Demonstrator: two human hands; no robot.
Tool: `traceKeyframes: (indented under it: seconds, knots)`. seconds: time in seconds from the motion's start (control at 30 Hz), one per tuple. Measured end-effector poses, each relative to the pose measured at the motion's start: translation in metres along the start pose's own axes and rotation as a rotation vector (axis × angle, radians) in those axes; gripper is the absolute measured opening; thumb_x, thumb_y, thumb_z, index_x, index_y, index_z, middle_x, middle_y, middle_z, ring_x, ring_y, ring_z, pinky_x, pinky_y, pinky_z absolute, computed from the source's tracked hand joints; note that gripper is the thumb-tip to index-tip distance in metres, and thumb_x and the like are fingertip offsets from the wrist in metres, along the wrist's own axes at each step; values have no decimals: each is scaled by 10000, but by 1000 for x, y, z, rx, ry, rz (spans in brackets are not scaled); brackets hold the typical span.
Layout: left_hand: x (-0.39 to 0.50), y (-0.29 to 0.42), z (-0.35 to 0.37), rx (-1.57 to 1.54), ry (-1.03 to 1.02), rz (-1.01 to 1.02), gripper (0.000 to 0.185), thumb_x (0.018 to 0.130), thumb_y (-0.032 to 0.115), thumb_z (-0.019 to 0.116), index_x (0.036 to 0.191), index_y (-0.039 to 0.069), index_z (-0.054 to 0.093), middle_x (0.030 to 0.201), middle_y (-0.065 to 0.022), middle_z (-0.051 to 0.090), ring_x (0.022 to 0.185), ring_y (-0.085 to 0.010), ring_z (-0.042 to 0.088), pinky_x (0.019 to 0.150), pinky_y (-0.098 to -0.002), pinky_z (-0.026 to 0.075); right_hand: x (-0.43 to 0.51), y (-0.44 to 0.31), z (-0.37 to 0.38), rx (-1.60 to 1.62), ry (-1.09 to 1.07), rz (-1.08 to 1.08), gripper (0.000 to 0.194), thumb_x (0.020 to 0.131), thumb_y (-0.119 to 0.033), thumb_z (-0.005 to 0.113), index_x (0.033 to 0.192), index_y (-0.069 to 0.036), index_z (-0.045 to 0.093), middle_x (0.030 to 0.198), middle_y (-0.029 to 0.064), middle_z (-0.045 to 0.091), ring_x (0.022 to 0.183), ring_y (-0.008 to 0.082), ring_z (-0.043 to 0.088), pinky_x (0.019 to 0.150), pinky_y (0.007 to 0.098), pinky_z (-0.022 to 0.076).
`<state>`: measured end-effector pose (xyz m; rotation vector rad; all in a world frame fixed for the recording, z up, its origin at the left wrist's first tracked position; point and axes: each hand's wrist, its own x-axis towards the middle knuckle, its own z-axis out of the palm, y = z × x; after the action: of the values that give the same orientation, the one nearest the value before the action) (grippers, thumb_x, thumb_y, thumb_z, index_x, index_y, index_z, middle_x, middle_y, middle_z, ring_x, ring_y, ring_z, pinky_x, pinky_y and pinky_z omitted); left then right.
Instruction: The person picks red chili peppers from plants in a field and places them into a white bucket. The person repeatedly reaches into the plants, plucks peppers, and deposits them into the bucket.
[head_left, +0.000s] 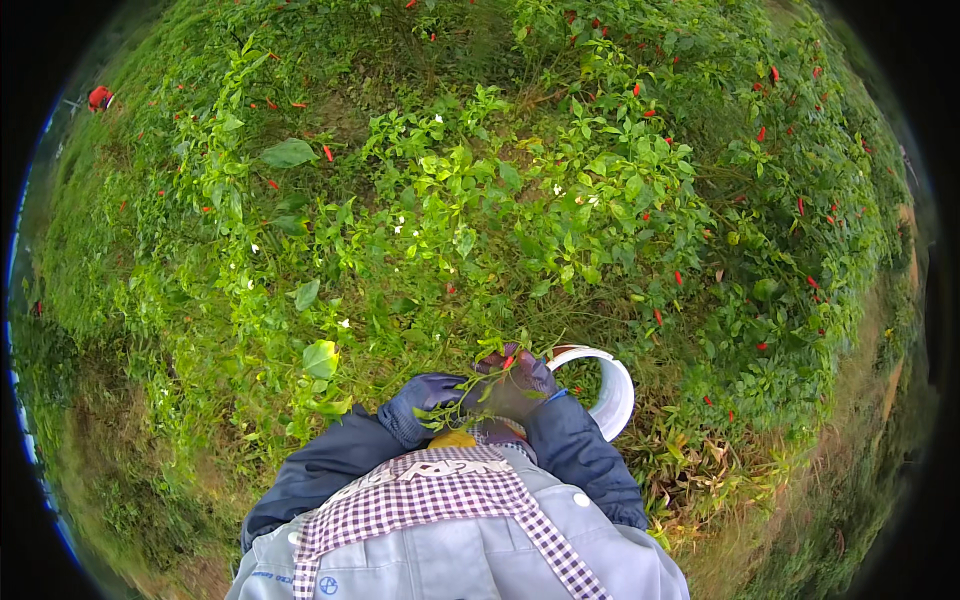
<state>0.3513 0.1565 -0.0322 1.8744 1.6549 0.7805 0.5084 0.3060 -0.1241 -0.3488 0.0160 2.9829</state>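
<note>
My left hand (424, 405), in a dark knit glove, is close to my body and holds a leafy chili pepper branch (457, 401) that crosses in front of both hands. Beside it on the right, my right hand (521, 382), in a dark purplish glove, has its fingers at the upper part of the branch, around a red chili pepper (508, 362). A white plastic bucket (619, 397) is tilted just right of my right wrist; most of its inside is hidden. Small red chilies show on the bushes ahead.
Dense chili pepper bushes (480, 195) with white flowers spread ahead and to both sides. Dry, yellowing leaves (697, 465) lie right of the bucket. At the far upper left is a red object (99, 98), too small to identify. A checkered apron (420, 495) covers my front.
</note>
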Motion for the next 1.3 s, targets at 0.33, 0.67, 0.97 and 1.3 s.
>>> traceKeyframes:
  seconds: [0.33,0.67,0.97,1.3]
  knots:
    - [8,25,-14,-1337,109,-370,353,858,84,438,1150,-112,463,1181,-202,518,1104,-260,489,951,-340,387,-3,-19,-13,-553,208,6,411,828,-350,592,1067,-17,568,914,133,607,836,273,588,701,429,503]
    - [1,27,-12,-1093,133,-534,408,789,77,586,1151,-80,484,1187,-196,515,1103,-260,492,955,-346,389,11,-9,-8,-603,352,-66,343,838,-268,593,1075,-21,568,909,110,636,725,195,623,608,326,520]
    - [7,33,-16,-1447,191,-349,384,800,16,573,1175,-8,494,1199,-155,516,1101,-255,493,961,-355,391,0,-18,-13,-961,359,-302,196,813,-93,555,968,24,575,949,154,601,853,233,577,742,343,483]
    - [7,27,-11,-1002,95,-420,290,808,42,604,1088,-23,562,1079,-128,596,971,-179,577,863,-290,459,-18,11,71,-425,812,-17,292,797,-290,623,995,-76,603,916,67,627,671,151,575,546,313,473]
